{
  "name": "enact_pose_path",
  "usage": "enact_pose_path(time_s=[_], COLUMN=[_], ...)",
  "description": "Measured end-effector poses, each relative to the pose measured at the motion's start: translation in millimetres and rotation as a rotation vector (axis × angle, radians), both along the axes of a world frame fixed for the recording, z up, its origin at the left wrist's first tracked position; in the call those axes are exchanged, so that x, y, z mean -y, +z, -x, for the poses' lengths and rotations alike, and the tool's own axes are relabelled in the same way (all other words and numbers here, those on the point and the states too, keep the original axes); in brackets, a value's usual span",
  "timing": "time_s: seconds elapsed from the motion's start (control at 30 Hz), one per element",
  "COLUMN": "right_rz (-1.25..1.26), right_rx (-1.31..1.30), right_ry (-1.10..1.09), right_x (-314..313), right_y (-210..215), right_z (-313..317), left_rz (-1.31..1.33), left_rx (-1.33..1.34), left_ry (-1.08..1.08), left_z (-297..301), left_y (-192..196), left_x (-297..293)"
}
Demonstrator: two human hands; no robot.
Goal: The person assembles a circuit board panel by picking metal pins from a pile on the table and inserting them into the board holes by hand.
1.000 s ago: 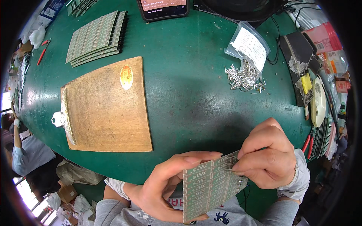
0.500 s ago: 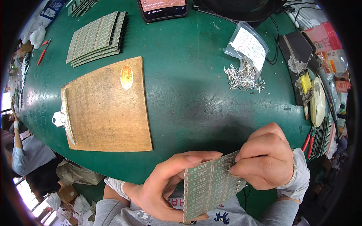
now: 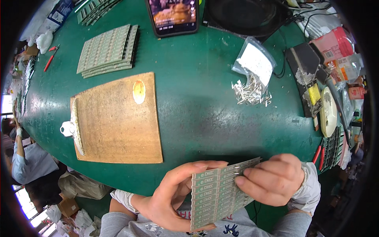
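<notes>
A green circuit board panel (image 3: 215,197), marked with rows of small repeated outlines, stands tilted upright in front of my body. My left hand (image 3: 164,199) grips it by the left side, thumb at the bottom edge and fingers along the top. At the panel's upper right my right hand (image 3: 276,179) is closed, its thumb and forefinger tips pinched against the board face. Whatever lies between those tips is too small and hidden to make out. Beside them, small silver metal parts (image 3: 237,170) show on the board. Similar loose metal parts (image 3: 252,91) lie heaped by a plastic bag (image 3: 256,59).
On the green table (image 3: 197,118) lie a wooden clipboard (image 3: 118,126), stacked circuit boards (image 3: 104,49) and red-handled pliers (image 3: 49,62). A phone (image 3: 173,17) stands at the back. A soldering stand (image 3: 304,67) and a pale dish (image 3: 328,112) are at the right.
My right fingertips have shifted slightly left and down on the panel, uncovering silver parts near the top edge. The table scene sits a little lower in view; the phone's picture has changed.
</notes>
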State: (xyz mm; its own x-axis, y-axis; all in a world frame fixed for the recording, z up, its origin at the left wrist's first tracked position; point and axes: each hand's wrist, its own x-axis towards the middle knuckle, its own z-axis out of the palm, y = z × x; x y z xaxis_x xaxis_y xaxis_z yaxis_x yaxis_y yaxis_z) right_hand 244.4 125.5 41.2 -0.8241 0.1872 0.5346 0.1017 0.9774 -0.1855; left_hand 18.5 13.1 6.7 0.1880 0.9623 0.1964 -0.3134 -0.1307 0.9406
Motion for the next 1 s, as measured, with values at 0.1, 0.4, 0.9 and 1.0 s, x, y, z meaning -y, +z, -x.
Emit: enact_pose_path(time_s=[0.1,0.4,0.9,1.0], right_rz=[-0.152,-0.141,-0.220,-0.173], right_rx=[0.064,0.330,0.551,0.451], right_ry=[-0.007,-0.553,-0.453,-0.466], right_x=[-4,-44,-51,-51], right_y=[5,21,23,19], right_z=[-4,-8,-4,-3], left_rz=[-0.020,-0.013,0.075,0.062], left_rx=[0.007,-0.021,0.241,0.225], left_ry=[-0.011,-0.070,-0.099,-0.083], left_z=[3,6,-3,-2], left_y=[-12,-9,-12,-10], left_x=[4,8,10,8])
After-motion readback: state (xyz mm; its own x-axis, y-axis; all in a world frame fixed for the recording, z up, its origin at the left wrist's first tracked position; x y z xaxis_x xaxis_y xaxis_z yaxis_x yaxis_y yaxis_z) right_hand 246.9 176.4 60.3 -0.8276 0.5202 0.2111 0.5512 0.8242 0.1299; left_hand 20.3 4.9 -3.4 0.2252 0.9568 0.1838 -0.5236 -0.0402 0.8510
